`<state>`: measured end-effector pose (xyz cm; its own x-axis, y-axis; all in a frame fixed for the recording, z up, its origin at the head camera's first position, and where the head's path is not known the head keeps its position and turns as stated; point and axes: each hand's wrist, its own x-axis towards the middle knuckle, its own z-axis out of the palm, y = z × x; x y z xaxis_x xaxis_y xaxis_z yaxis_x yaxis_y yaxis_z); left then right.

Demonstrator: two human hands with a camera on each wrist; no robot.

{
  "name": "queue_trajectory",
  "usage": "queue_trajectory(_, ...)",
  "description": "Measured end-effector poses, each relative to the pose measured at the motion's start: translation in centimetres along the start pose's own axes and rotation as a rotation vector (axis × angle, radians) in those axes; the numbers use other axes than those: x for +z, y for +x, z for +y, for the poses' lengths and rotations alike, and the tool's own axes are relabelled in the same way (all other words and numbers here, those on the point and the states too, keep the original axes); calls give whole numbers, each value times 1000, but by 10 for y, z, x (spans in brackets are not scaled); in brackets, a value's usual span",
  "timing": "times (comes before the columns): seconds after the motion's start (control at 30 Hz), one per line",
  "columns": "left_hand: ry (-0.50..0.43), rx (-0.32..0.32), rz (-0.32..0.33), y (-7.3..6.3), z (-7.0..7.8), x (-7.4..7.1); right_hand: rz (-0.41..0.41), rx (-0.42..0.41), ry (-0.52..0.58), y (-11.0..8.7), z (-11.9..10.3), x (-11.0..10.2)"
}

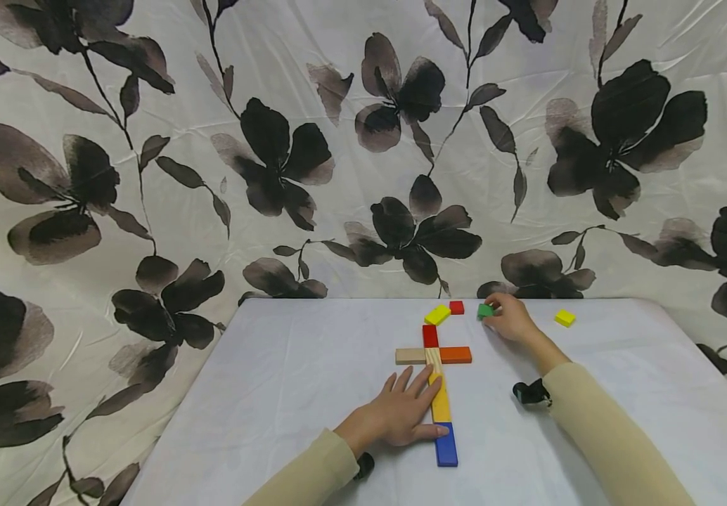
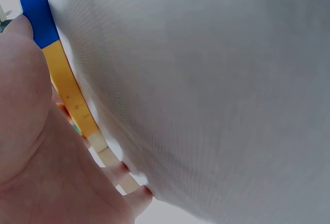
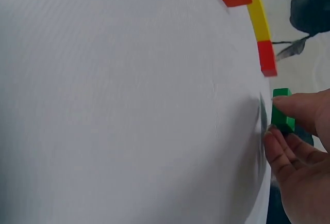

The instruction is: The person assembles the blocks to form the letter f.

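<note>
My right hand (image 1: 512, 322) pinches a small green block (image 1: 485, 311) between thumb and fingers near the table's far edge. In the right wrist view the green block (image 3: 282, 113) is close to a red block (image 3: 267, 59), with a gap between them. My left hand (image 1: 398, 411) lies spread over a line of flat blocks, its thumb on the blue block (image 1: 447, 453) and fingertips by the golden-yellow block (image 1: 441, 404). Beyond these come a pale wood block (image 1: 433, 357), a tan block (image 1: 410, 356) to its left, an orange block (image 1: 456, 355) to its right, and a red block (image 1: 429, 337).
A tilted yellow block (image 1: 437, 314) and a small red block (image 1: 456, 307) continue the line toward the far edge. Another yellow block (image 1: 564, 318) lies apart on the right. The white-covered table (image 1: 262, 393) meets a floral cloth (image 1: 313, 246) behind.
</note>
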<state>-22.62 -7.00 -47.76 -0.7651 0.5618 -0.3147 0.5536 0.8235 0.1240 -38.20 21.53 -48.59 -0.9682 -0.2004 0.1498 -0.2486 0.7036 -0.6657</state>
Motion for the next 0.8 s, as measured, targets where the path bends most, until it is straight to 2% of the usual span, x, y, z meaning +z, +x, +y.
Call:
queue_trajectory(0.53,16,1,1,3,-1,4,41,122,-15,12,-13,21)
queue_trajectory(0.8,25,2,11,5,-2,6,39,132,-27,16,-17,22)
